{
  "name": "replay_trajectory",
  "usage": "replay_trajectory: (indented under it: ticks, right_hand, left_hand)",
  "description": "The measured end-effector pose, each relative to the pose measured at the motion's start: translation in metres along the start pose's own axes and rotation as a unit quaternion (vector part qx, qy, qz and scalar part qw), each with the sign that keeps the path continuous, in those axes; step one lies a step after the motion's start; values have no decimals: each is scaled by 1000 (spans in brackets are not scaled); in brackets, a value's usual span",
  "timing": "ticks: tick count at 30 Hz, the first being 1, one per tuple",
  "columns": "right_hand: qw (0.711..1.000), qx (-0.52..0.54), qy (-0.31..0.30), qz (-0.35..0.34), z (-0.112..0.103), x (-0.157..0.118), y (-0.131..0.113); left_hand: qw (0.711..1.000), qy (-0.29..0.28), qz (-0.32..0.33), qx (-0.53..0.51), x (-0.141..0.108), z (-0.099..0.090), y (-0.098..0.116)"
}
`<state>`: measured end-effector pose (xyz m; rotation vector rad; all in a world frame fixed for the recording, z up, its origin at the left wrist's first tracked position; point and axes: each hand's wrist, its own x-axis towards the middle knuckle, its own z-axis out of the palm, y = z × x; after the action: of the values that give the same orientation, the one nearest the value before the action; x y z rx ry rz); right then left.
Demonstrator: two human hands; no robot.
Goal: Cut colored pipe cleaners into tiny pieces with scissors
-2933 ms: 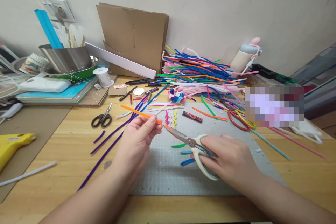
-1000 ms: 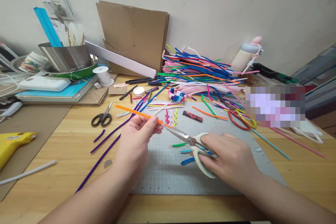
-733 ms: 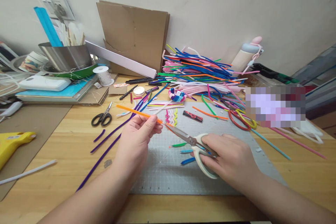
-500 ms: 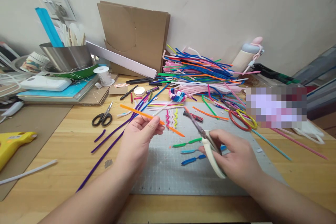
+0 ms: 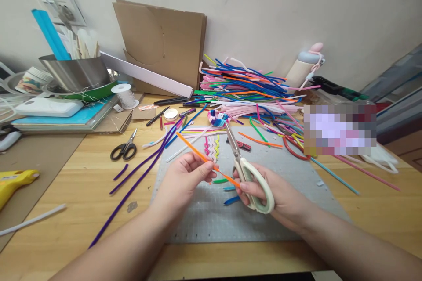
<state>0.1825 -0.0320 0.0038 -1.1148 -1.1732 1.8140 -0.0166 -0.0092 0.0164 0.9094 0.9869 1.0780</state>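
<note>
Pinched between the fingers of my left hand (image 5: 187, 175) is an orange pipe cleaner (image 5: 192, 146), slanting down to the right with a thin, trimmed spot near its lower part. My right hand (image 5: 267, 189) carries white-handled scissors (image 5: 255, 182), blades pointing up and away, while its thumb and fingers touch the pipe cleaner's lower end. Beneath both hands lies a grey cutting mat (image 5: 204, 224). Short green (image 5: 219, 181) and blue pipe cleaner pieces (image 5: 231, 201) rest on it, partly hidden by my right hand. A wavy pink, white and yellow braid (image 5: 212, 148) lies farther back.
A heap of colourful pipe cleaners (image 5: 244, 83) is at the back by the wall. Black scissors (image 5: 124, 149) and long purple pipe cleaners (image 5: 128, 193) lie left of the mat. A yellow glue gun (image 5: 15, 182) is at far left, a bottle (image 5: 303, 63) at back right.
My right hand has moved left to the orange pipe cleaner's lower end and now grips it. The scissors have swung to point more upright. The view has shifted slightly right.
</note>
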Motion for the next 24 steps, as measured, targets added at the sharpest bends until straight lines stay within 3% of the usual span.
replay_trajectory:
  ticks: [4, 13, 16, 19, 21, 24]
  right_hand:
    - [1000, 6, 4, 2, -1, 1, 1]
    - [991, 91, -97, 22, -1, 2, 2]
    - [997, 36, -64, 13, -2, 4, -3]
    - [993, -107, 33, -40, -7, 1, -10]
    - [952, -261, 105, -124, -12, -4, -14]
    - [807, -500, 168, -265, -19, -11, -18]
  left_hand:
    - [1000, -6, -2, 8, 0, -1, 1]
    - [1000, -25, -13, -7, -6, 6, 5]
    - [1000, -15, -4, -1, -7, 7, 7]
    - [999, 11, 26, 26, -7, 4, 9]
    - [996, 35, 54, 53, -6, 1, 11]
    - [989, 72, 98, 86, -3, -3, 14]
